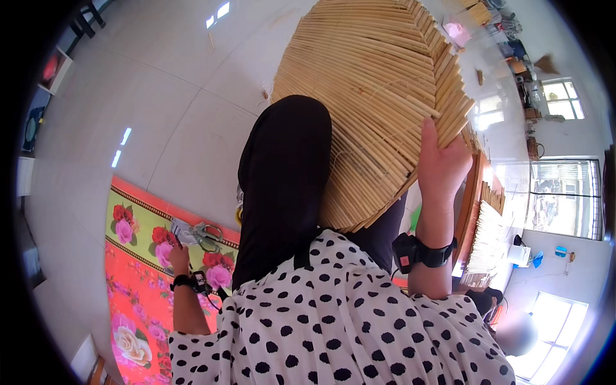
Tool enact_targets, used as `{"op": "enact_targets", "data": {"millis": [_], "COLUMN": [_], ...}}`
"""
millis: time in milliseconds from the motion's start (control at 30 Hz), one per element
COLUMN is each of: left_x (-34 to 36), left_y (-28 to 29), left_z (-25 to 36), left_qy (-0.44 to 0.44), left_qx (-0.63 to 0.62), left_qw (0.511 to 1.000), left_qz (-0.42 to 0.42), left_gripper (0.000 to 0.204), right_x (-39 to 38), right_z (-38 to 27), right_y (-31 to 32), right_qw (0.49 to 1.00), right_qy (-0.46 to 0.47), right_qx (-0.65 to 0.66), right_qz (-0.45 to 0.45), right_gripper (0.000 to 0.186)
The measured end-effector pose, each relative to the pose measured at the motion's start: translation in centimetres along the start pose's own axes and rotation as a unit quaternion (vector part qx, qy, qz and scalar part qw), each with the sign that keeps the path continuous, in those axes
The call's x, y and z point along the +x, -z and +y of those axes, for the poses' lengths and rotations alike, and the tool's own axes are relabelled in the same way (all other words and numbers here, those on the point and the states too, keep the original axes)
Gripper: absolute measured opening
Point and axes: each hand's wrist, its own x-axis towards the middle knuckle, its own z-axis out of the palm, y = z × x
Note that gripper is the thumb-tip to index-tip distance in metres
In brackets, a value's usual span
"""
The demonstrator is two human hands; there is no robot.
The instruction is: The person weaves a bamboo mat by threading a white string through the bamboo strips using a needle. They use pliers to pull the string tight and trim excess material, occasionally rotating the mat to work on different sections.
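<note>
A wide, curved mat of pale reed stalks [359,83], laid side by side and bound with thread, rests against my dark-trousered knee. My right hand [446,160] grips its right edge, with the thumb on top and the other fingers out of sight underneath. Off to the left, my left hand [178,256] is down at the floral cloth [131,282], its fingers closed at a small dark object I cannot make out. Beside those fingers lie grey-handled scissors [206,236] on the cloth.
Right of me is a brown wooden piece of furniture [471,199] with rows of reed stalks [486,247] next to it. A person [516,333] is at the lower right. Baskets and other goods line the far right wall, and a dark stool [86,19] stands at the upper left.
</note>
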Motion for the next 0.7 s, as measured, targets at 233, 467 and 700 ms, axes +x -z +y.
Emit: {"op": "enact_targets", "data": {"millis": [233,467,700], "left_x": [2.2,1.2,-1.2], "left_y": [2.9,35.4,33.4], "left_z": [2.3,30.8,46.8], "left_qy": [-0.004,-0.176,-0.426], "left_qx": [-0.040,-0.546,-0.378], "left_qw": [0.998,0.806,0.819], "left_qz": [-0.050,0.146,0.073], "left_gripper": [0.046,0.021,0.014], "right_x": [0.2,-0.4,-0.5], "right_z": [-0.4,-0.7,-0.8], "right_y": [-0.1,0.0,-0.1], "right_qw": [1.000,0.999,1.000], "right_qy": [0.015,-0.019,0.006], "right_qx": [0.005,-0.018,-0.003], "right_qz": [0.006,-0.027,-0.016], "right_gripper": [0.027,0.030,0.029]}}
